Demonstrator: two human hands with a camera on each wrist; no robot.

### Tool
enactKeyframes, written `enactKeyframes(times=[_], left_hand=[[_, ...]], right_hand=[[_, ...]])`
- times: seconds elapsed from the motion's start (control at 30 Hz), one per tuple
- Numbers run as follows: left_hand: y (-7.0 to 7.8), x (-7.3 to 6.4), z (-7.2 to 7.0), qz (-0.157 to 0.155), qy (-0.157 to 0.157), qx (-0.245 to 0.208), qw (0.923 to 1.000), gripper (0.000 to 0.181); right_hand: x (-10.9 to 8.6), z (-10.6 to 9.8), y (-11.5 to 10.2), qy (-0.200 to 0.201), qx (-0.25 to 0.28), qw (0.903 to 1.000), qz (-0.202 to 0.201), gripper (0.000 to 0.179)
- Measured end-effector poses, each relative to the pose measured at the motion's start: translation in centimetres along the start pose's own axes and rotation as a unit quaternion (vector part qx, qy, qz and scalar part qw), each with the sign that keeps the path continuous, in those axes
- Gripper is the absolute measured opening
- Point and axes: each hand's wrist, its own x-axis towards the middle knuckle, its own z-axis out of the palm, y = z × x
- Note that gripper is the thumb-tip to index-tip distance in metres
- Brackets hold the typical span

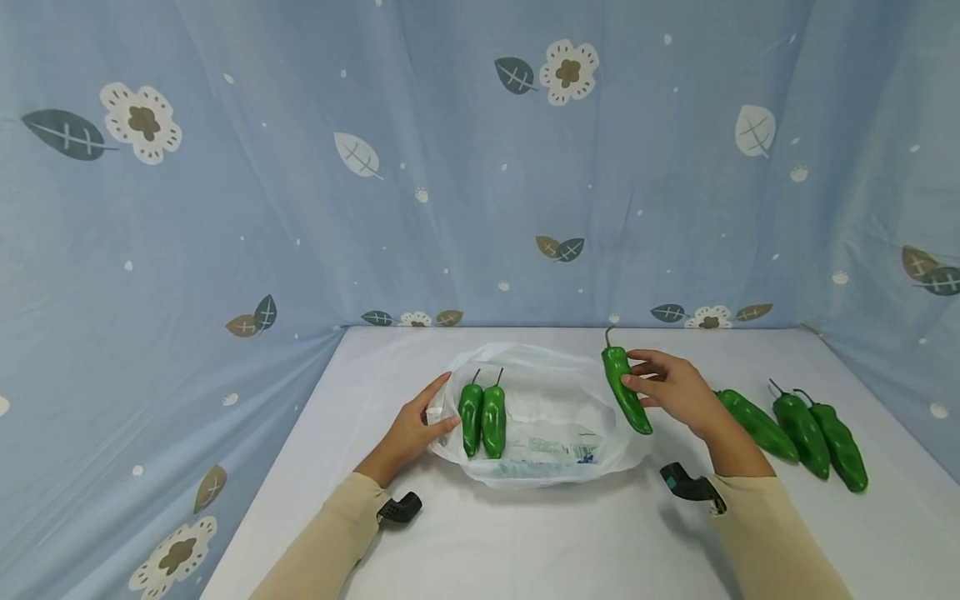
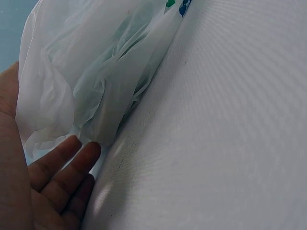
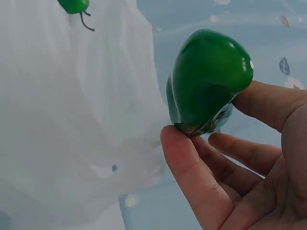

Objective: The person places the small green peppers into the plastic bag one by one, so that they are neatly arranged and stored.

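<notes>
A white plastic bag (image 1: 558, 408) lies with its mouth wide on the table. Two green chili peppers (image 1: 493, 421) lie side by side in its left part, stems pointing away. My left hand (image 1: 416, 425) holds the bag's left rim, its fingertips (image 2: 93, 153) against the plastic in the left wrist view. Over the bag's right rim, my right hand (image 1: 667, 387) pinches another green pepper (image 1: 626, 392) between thumb and fingers, stem upward. Its blunt lower end faces the camera in the right wrist view, where the supporting fingers (image 3: 192, 177) show.
Right of my right forearm, three more green peppers (image 1: 802, 429) lie on the white table (image 1: 540, 542). A blue patterned curtain (image 1: 480, 167) hangs behind the table and along its sides. A black wrist camera (image 1: 401, 508) sticks out from my left sleeve.
</notes>
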Motion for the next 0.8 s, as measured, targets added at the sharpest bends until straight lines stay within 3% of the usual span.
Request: enactKeyframes(times=[0.07,0.23,0.3,0.5,0.8], left_hand=[[1.0,-0.2,-0.2,-0.004,-0.006,0.002,1.0,0.078],[0.9,-0.3,-0.1,-0.004,0.001,0.005,1.0,0.077],[0.0,0.0,0.0,-0.001,0.007,0.003,1.0,0.077],[0.4,0.3,0.0,0.0,0.009,-0.001,1.0,0.078],[0.9,-0.1,-0.2,-0.024,-0.018,-0.017,0.9994,0.08]], right_hand=[[0.1,0.2,-0.2,-0.004,0.005,1.0,0.003,0.073],[0.3,1.1,-0.4,-0.016,0.013,0.9998,0.003,0.072],[0.5,1.7,-0.4,-0.022,0.012,0.9997,0.001,0.071],[1.0,3.0,-1.0,-0.038,0.014,0.9992,-0.002,0.067],[1.2,4.7,-0.7,-0.06,0.027,0.9978,0.007,0.065]])
